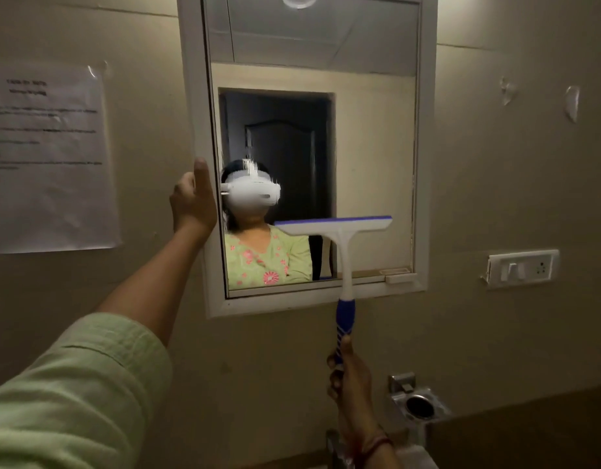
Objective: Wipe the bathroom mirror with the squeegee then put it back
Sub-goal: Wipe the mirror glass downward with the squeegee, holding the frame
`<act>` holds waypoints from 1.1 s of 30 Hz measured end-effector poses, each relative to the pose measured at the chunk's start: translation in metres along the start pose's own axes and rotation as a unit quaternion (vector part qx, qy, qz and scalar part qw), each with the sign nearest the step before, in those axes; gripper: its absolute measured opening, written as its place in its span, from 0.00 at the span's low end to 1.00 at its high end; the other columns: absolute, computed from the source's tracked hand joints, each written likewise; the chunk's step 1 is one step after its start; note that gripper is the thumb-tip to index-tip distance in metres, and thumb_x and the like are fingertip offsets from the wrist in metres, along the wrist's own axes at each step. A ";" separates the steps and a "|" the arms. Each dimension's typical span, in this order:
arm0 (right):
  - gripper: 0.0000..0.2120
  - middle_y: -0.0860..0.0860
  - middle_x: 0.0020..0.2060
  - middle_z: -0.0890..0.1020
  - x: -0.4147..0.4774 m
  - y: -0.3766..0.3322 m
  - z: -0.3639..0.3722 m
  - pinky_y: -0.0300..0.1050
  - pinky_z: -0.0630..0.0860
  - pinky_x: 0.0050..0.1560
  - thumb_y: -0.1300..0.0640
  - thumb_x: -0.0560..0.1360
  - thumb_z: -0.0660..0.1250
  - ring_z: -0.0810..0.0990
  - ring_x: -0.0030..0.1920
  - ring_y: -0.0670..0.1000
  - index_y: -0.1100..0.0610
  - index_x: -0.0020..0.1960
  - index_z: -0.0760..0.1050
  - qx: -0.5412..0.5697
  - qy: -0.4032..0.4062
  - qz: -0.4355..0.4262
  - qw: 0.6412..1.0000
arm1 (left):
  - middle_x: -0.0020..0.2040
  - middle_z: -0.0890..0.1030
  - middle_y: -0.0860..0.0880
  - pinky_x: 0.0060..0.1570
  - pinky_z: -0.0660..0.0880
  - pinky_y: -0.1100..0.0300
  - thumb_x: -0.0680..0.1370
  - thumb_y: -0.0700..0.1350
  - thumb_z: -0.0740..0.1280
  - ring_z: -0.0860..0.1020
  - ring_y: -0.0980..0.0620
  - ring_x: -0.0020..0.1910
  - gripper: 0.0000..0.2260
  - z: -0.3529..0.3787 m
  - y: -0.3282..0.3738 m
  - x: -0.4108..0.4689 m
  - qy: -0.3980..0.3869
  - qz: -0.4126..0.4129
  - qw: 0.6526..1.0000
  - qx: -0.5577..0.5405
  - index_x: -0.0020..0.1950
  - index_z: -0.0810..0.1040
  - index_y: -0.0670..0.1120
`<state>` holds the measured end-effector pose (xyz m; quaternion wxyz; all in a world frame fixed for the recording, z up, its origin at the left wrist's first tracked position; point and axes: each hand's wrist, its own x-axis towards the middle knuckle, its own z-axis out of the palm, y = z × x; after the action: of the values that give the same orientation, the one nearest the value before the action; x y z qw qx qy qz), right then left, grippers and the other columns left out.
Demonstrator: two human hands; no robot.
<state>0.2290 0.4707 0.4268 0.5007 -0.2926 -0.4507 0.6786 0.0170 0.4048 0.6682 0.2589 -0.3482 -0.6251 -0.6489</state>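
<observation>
The bathroom mirror [370, 130] hangs on the wall in a white frame [194, 96]. My left hand [192, 201] grips the frame's left edge at mid height, thumb pointing up. My right hand [348, 377] is closed around the bottom of the blue handle of the squeegee [343, 231]. The squeegee stands upright, and its white head with a blue blade lies across the lower half of the glass, roughly level. The mirror reflects a person in a green top with a white headset.
A taped paper notice [49, 157] hangs on the wall to the left. A white switch and socket plate [522, 267] sits to the right of the mirror. Below it, a metal holder [416, 402] is fixed to the wall beside my right wrist.
</observation>
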 end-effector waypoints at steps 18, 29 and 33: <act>0.22 0.51 0.30 0.73 0.002 -0.002 -0.013 0.37 0.61 0.23 0.37 0.68 0.61 0.64 0.24 0.46 0.57 0.37 0.73 -0.057 -0.006 -0.022 0.998 | 0.33 0.67 0.45 0.37 0.59 0.54 0.79 0.59 0.49 0.66 0.48 0.38 0.22 0.000 0.000 0.000 -0.006 -0.009 1.000 -0.012 0.29 0.59 0.49; 0.23 0.49 0.29 0.73 0.008 -0.005 -0.010 0.37 0.62 0.23 0.36 0.69 0.59 0.65 0.24 0.44 0.57 0.39 0.74 -0.063 -0.011 -0.036 0.997 | 0.29 0.65 0.51 0.37 0.60 0.55 0.78 0.61 0.48 0.67 0.48 0.37 0.23 -0.001 -0.001 0.002 -0.009 -0.014 1.000 -0.004 0.30 0.60 0.48; 0.24 0.50 0.30 0.74 0.002 0.002 -0.013 0.37 0.62 0.24 0.34 0.65 0.59 0.65 0.24 0.44 0.57 0.38 0.73 -0.065 -0.021 -0.032 0.997 | 0.29 0.65 0.51 0.36 0.58 0.55 0.79 0.60 0.49 0.66 0.48 0.38 0.22 0.000 -0.001 0.002 -0.004 -0.013 1.000 -0.006 0.29 0.60 0.48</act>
<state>0.2381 0.4768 0.4198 0.4923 -0.2956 -0.5137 0.6375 0.0151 0.4051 0.6690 0.2464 -0.3440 -0.6266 -0.6545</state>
